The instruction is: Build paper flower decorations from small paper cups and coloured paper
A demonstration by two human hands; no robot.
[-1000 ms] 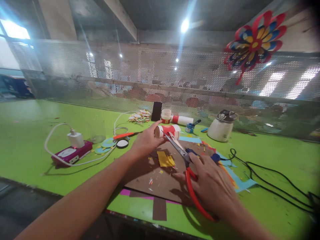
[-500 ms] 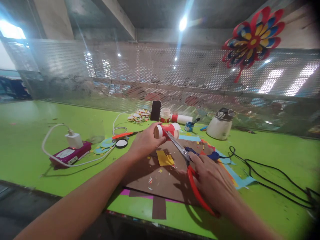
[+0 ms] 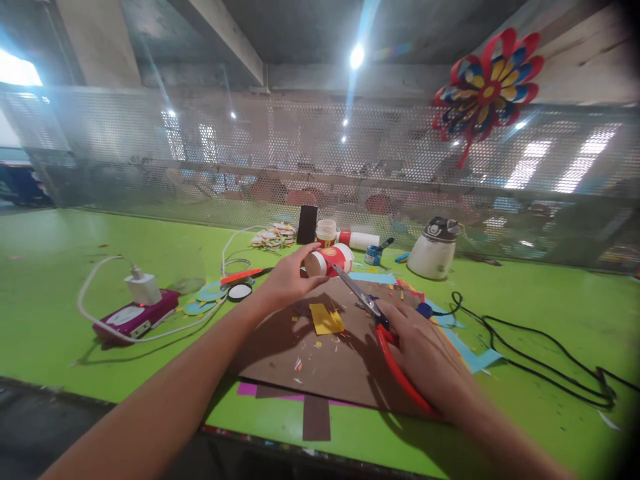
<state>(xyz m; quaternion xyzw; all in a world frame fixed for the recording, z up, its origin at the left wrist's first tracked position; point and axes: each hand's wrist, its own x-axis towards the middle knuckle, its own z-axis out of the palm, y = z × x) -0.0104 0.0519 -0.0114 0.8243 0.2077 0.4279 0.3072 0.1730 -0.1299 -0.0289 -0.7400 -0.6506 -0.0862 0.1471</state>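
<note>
A red and white paper cup [image 3: 335, 259] lies on its side in the grip of my left hand [image 3: 293, 277], its base turned toward the left. My right hand [image 3: 420, 347] is closed round the red handles of a pair of scissors [image 3: 363, 297]. The blades look nearly closed, and their tips reach the cup's side; whether they cut into it I cannot tell. Below both hands lies a brown board [image 3: 280, 353] with a yellow paper piece [image 3: 327, 319] and small scraps on it.
At the back stand a dark phone [image 3: 307, 225], another cup [image 3: 327, 231], a white roll [image 3: 363, 240], a blue paint jar [image 3: 373, 255] and a white kettle-like pot [image 3: 433, 250]. A purple power strip [image 3: 137, 320] with a white cable is at left. A black cord [image 3: 540, 370] loops at right.
My left hand has turned the cup slightly, showing more of its round print. The scissor blades seem closer together at the cup's side. The whole view has shifted a little.
</note>
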